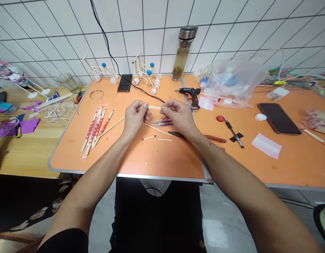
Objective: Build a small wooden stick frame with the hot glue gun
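Observation:
My left hand point(136, 116) and my right hand point(178, 115) are both closed in a pinch on the two ends of a short wooden stick point(155, 107), held level above the orange table point(125, 158). Under the hands lie a long bare stick point(157, 129), two short cut pieces point(149, 137) and small purple-handled snips point(164, 123). Red-handled pliers point(204, 137) lie just right of my right wrist. Several wrapped chopsticks point(95, 130) lie to the left of my left hand.
A black glue gun point(190, 94), a phone point(125, 83) with a black cable, two stick models with blue balls point(148, 73), a tea bottle point(183, 52) and a plastic bag point(231, 82) stand at the back. A second phone point(278, 117), a marker point(233, 133) and pink paper point(266, 145) lie right.

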Tool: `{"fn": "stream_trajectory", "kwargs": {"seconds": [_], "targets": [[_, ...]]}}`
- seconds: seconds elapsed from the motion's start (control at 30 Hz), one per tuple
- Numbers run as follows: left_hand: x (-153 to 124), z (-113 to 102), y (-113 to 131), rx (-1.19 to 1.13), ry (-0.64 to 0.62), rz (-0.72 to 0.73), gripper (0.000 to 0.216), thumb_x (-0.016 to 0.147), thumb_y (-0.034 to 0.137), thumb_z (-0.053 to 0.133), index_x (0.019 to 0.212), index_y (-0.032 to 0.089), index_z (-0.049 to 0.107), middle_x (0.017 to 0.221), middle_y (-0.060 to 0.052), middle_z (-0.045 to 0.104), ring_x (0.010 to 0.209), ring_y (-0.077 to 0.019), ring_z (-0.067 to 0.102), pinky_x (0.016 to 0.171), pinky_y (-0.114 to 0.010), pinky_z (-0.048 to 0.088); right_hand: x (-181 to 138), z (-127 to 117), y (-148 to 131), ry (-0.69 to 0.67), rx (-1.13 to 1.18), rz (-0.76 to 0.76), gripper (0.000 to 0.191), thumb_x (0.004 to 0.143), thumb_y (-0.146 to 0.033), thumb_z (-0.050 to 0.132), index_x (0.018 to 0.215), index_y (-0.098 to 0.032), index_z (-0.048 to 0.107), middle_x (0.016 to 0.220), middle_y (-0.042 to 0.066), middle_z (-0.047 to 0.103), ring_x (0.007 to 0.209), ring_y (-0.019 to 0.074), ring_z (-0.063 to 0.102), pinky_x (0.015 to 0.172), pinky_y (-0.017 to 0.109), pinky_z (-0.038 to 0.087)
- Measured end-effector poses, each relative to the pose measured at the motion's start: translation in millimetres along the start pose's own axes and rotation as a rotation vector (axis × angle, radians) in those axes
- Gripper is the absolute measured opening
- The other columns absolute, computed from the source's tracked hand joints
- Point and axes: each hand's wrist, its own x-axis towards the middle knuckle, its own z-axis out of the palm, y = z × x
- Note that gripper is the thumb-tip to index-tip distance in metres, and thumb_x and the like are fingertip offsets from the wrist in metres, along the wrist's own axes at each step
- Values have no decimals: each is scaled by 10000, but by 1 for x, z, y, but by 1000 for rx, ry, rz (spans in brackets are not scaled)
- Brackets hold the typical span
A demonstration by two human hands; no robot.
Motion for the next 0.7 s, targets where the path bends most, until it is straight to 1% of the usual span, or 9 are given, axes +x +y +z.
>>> {"fn": "stream_trajectory", "kwargs": {"seconds": [0.1, 0.2, 0.37, 0.5, 0.6, 0.7], "targets": [[-1, 1, 2, 17, 8, -19, 371, 1009, 485, 816, 818, 218, 643, 703, 12, 730, 502, -83, 584, 480, -198, 442, 0, 0, 0, 19, -7, -32, 522, 758, -670, 978, 883, -232, 721, 814, 12, 772, 658, 137, 717, 635, 271, 647], [-1, 2, 3, 22, 12, -38, 375, 1007, 471, 824, 804, 216, 639, 692, 11, 724, 496, -81, 578, 480, -197, 432, 1, 0, 1, 36, -24, -48, 489, 776, -637, 971, 885, -231, 721, 803, 16, 765, 653, 143, 716, 634, 279, 651], [0, 0, 0, -22, -16, 3, 333, 1025, 421, 805, 819, 216, 643, 689, 13, 722, 498, -87, 583, 475, -201, 434, 0, 1, 0, 32, -27, -55, 546, 756, -704, 968, 882, -233, 722, 807, 22, 768, 647, 147, 716, 630, 287, 659], [2, 0, 1, -22, -6, 5, 339, 1025, 442, 804, 833, 218, 636, 700, 17, 724, 509, -89, 595, 485, -204, 461, 1, 1, 0, 18, 15, -37, 598, 724, -747, 970, 908, -227, 738, 829, 29, 780, 661, 145, 725, 632, 281, 662], [2, 1, 4, -2, 20, -9, 365, 1025, 473, 803, 833, 221, 621, 706, 20, 724, 514, -84, 593, 492, -198, 468, 1, 1, 0, 13, 35, -25, 611, 705, -743, 983, 934, -224, 755, 827, 21, 772, 681, 146, 735, 652, 281, 671], [1, 2, 5, 6, 27, -24, 382, 1023, 493, 802, 832, 223, 610, 707, 21, 724, 515, -82, 593, 492, -194, 466, 1, 1, -1, 17, 22, -13, 569, 700, -690, 1010, 913, -230, 750, 791, 5, 752, 676, 148, 730, 657, 287, 673]]}}
